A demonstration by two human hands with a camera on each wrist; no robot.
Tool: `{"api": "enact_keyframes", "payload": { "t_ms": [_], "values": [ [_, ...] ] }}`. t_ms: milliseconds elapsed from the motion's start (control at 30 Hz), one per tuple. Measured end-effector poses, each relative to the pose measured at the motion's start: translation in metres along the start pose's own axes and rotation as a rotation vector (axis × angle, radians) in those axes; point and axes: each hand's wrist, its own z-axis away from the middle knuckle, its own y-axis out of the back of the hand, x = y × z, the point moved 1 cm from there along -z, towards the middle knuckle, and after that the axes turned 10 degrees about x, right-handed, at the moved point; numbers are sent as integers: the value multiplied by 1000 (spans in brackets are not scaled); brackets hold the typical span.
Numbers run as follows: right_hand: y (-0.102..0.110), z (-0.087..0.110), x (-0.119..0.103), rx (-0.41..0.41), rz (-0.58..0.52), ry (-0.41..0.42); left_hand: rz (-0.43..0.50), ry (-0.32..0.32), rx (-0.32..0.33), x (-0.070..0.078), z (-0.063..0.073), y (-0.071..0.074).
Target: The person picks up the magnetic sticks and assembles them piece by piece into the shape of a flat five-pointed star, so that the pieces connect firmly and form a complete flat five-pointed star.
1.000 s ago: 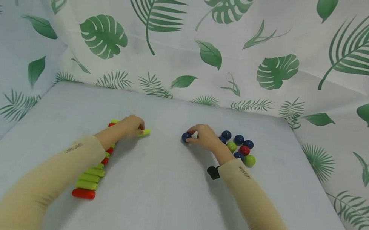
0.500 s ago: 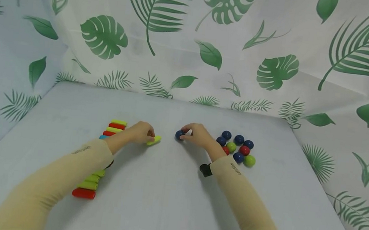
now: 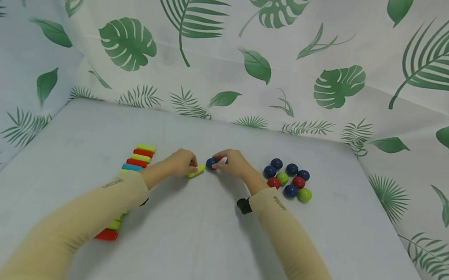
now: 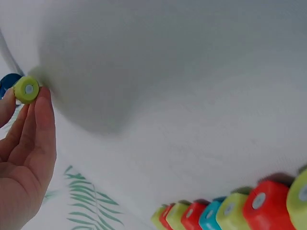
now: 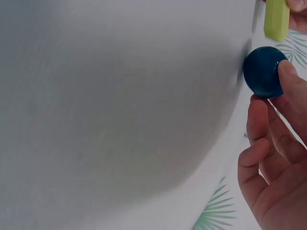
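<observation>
My left hand [image 3: 181, 163] pinches a yellow-green rod [image 3: 197, 170] between thumb and fingers. The left wrist view shows the rod's round end [image 4: 29, 89] with a pale grey disc in its centre. Just right of it, my right hand [image 3: 233, 163] holds a dark blue ball [image 3: 211, 163] by thumb and fingertips. In the right wrist view the blue ball [image 5: 265, 72] sits close below the tip of the yellow-green rod [image 5: 277, 21]. Both are low over the white table, near its middle.
A column of red, yellow-green and blue rods [image 3: 137, 163] lies on the left, partly hidden under the left sleeve. Several blue, red and green balls [image 3: 290, 191] cluster on the right. A leaf-patterned cloth [image 3: 199, 72] stands behind the white table [image 3: 196, 238].
The left hand has carried the yellow-green rod rightward, and the right hand has brought the blue ball leftward. The gap between rod and ball has shrunk to almost nothing.
</observation>
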Motion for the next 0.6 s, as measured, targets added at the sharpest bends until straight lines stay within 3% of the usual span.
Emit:
{"api": "enact_keyframes", "payload": {
  "t_ms": [600],
  "values": [
    [2,2,-9,-51,20,-11,16,8,25,2,-1,-5]
  ]
}}
